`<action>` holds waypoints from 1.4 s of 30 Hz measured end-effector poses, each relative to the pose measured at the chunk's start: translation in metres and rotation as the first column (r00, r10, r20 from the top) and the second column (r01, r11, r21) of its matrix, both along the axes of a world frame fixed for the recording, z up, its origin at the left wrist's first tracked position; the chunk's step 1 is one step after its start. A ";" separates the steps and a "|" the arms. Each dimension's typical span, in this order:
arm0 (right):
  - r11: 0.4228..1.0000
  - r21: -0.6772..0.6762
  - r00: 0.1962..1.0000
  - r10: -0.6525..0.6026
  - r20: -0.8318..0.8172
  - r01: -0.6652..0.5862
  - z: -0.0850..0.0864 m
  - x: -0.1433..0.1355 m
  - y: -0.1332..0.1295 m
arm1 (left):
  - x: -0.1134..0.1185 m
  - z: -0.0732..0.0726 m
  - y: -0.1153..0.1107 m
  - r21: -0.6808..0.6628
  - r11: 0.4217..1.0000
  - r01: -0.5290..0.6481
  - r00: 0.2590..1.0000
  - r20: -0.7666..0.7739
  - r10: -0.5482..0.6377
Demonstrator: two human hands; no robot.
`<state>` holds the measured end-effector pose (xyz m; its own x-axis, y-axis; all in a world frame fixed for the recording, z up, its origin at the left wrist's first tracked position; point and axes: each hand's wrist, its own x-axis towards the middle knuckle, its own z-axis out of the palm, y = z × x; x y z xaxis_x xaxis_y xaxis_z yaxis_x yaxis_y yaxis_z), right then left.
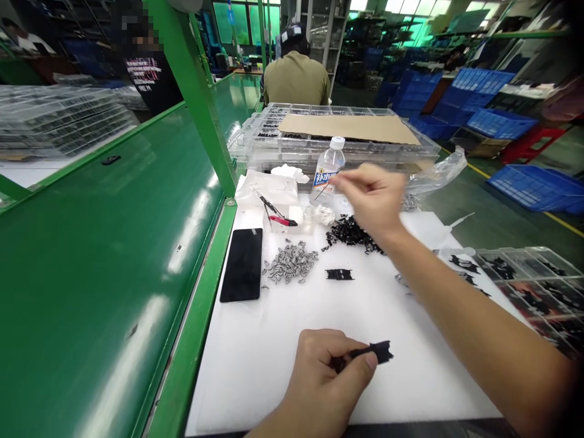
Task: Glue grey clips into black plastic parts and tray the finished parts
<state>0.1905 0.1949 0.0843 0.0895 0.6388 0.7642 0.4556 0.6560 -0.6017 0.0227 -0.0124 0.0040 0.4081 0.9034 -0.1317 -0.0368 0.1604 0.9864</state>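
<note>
My left hand (pixel 326 377), near the front of the white work surface (pixel 255 365), is closed on a small black plastic part (pixel 383 351) with notched ends, pinched between thumb and fingers. Raised over the back of the surface, my right hand (pixel 376 198) pinches a thin, dark, needle-like tool (pixel 322 190) that points down and left in front of the bottle. A similar black plastic part (pixel 340 274) lies flat in the middle. To its left is a heap of small grey pieces (pixel 292 261). Beneath my right hand spreads a heap of small black pieces (pixel 349 234), partly hidden by it.
A black phone-like tablet (pixel 241 264) lies at the left. Red-handled cutters (pixel 283 220), crumpled tissue (pixel 325 214) and a plastic bottle (pixel 328 164) stand behind. Stacked clear trays (pixel 255 137) close off the back. Compartment boxes (pixel 533 274) hold black parts at right. A person (pixel 296 73) sits beyond.
</note>
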 end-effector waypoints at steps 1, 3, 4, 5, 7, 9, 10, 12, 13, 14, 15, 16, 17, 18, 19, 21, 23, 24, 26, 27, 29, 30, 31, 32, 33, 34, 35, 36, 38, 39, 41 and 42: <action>0.995 0.080 0.997 -0.048 -0.055 0.052 0.008 0.007 -0.014 | -0.001 0.001 0.000 0.000 1.000 0.003 1.000 0.001 -0.003; 0.973 0.186 0.979 -0.107 -0.174 0.139 0.015 0.020 -0.051 | -0.002 0.005 0.000 0.006 1.000 0.012 1.000 0.001 -0.012; 0.972 0.179 0.958 -0.103 -0.268 0.155 0.012 0.027 -0.074 | -0.003 0.007 0.000 0.014 1.000 0.018 1.000 -0.001 -0.018; 0.984 0.111 0.924 -0.087 -0.373 0.137 0.006 0.032 -0.098 | -0.003 0.009 0.001 0.022 0.999 0.034 0.999 -0.002 -0.034; 0.982 -0.188 0.819 -0.086 -0.568 -0.027 -0.017 0.039 -0.148 | -0.003 0.012 0.002 0.036 0.998 0.054 0.999 -0.007 -0.054; 0.941 -0.334 0.761 -0.172 -0.625 -0.061 -0.046 0.043 -0.193 | -0.003 0.013 0.002 0.057 0.996 0.065 0.998 -0.025 -0.064; 0.921 -0.384 0.704 -0.229 -0.672 -0.067 -0.059 0.045 -0.211 | -0.003 0.013 0.002 0.073 0.995 0.069 0.997 -0.036 -0.067; 0.897 -0.438 0.627 -0.308 -0.716 -0.061 -0.079 0.045 -0.236 | -0.003 0.013 0.001 0.103 0.992 0.077 0.996 -0.061 -0.071; 0.890 -0.453 0.602 -0.330 -0.727 -0.059 -0.084 0.044 -0.242 | -0.003 0.013 0.001 0.116 0.990 0.079 0.995 -0.071 -0.071; 0.885 -0.463 0.594 -0.342 -0.729 -0.058 -0.088 0.043 -0.246 | -0.004 0.013 0.001 0.125 0.989 0.081 0.994 -0.078 -0.071; 0.882 -0.468 0.592 -0.346 -0.728 -0.060 -0.089 0.042 -0.247 | -0.004 0.013 0.000 0.128 0.988 0.084 0.994 -0.087 -0.073; 0.879 -0.471 0.590 -0.343 -0.731 -0.071 -0.089 0.041 -0.246 | -0.004 0.013 0.000 0.128 0.988 0.088 0.992 -0.095 -0.076; 0.878 -0.471 0.590 -0.336 -0.734 -0.086 -0.089 0.040 -0.245 | -0.004 0.013 0.000 0.126 0.988 0.094 0.991 -0.105 -0.081; 0.877 -0.469 0.593 -0.324 -0.737 -0.103 -0.088 0.039 -0.243 | -0.004 0.013 0.001 0.123 0.987 0.100 0.990 -0.116 -0.085; 0.876 -0.467 0.599 -0.311 -0.738 -0.122 -0.087 0.038 -0.242 | -0.004 0.012 0.001 0.126 0.987 0.103 0.989 -0.122 -0.088; 0.869 -0.471 0.614 -0.293 -0.733 -0.149 -0.086 0.037 -0.241 | -0.003 0.012 0.000 0.149 0.984 0.102 0.989 -0.117 -0.085; 0.864 -0.479 0.628 -0.288 -0.722 -0.154 -0.088 0.037 -0.241 | -0.003 0.011 0.000 0.179 0.979 0.093 0.992 -0.097 -0.076; 0.863 -0.481 0.634 -0.288 -0.718 -0.154 -0.089 0.037 -0.242 | -0.002 0.011 0.000 0.189 0.978 0.088 0.994 -0.086 -0.073; 0.865 -0.478 0.634 -0.284 -0.719 -0.154 -0.091 0.038 -0.243 | -0.002 0.010 0.000 0.190 0.978 0.081 0.995 -0.078 -0.067; 0.865 -0.476 0.630 -0.283 -0.724 -0.158 -0.091 0.039 -0.243 | -0.002 0.010 0.001 0.187 0.979 0.078 0.995 -0.076 -0.065; 0.868 -0.467 0.606 -0.282 -0.744 -0.169 -0.088 0.041 -0.244 | -0.002 0.010 0.001 0.177 0.981 0.075 0.995 -0.077 -0.062; 0.871 -0.460 0.595 -0.279 -0.754 -0.174 -0.084 0.042 -0.243 | -0.002 0.010 0.001 0.172 0.982 0.074 0.995 -0.078 -0.061; 0.876 -0.449 0.593 -0.270 -0.759 -0.176 -0.079 0.043 -0.241 | -0.002 0.010 0.001 0.169 0.983 0.074 0.995 -0.079 -0.061; 0.882 -0.436 0.604 -0.252 -0.756 -0.178 -0.073 0.044 -0.237 | -0.002 0.010 0.001 0.165 0.984 0.074 0.995 -0.080 -0.061; 0.892 -0.418 0.632 -0.224 -0.741 -0.174 -0.065 0.045 -0.231 | -0.002 0.010 0.001 0.160 0.984 0.074 0.995 -0.080 -0.061; 0.904 -0.394 0.681 -0.185 -0.708 -0.164 -0.057 0.046 -0.223 | -0.002 0.010 0.001 0.154 0.985 0.072 0.995 -0.079 -0.060; 0.921 -0.361 0.744 -0.138 -0.653 -0.146 -0.048 0.047 -0.211 | -0.002 0.011 0.001 0.143 0.987 0.070 0.995 -0.080 -0.059; 0.940 -0.317 0.810 -0.088 -0.580 -0.125 -0.039 0.046 -0.196 | -0.002 0.011 0.000 0.128 0.989 0.073 0.995 -0.081 -0.063; 0.968 -0.238 0.921 -0.021 -0.389 -0.078 -0.024 0.044 -0.158 | -0.002 0.010 0.000 0.079 0.994 0.069 0.994 -0.093 -0.061; 0.976 -0.208 0.955 -0.006 -0.298 -0.059 -0.018 0.042 -0.136 | -0.002 0.010 0.000 0.080 0.994 0.074 0.993 -0.098 -0.066; 0.982 -0.186 0.983 -0.020 -0.180 -0.014 -0.011 0.035 -0.090 | -0.002 0.008 -0.001 0.096 0.994 0.060 0.992 -0.116 -0.049; 0.984 -0.181 0.987 -0.034 -0.155 0.005 -0.010 0.032 -0.068 | -0.002 0.007 -0.002 0.107 0.993 0.051 0.992 -0.119 -0.038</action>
<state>0.2222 0.1271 0.0745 0.2133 0.7610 0.6128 0.3578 0.5228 -0.7737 0.0207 -0.0144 0.0106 0.4360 0.8962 -0.0816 0.0841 0.0497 0.9952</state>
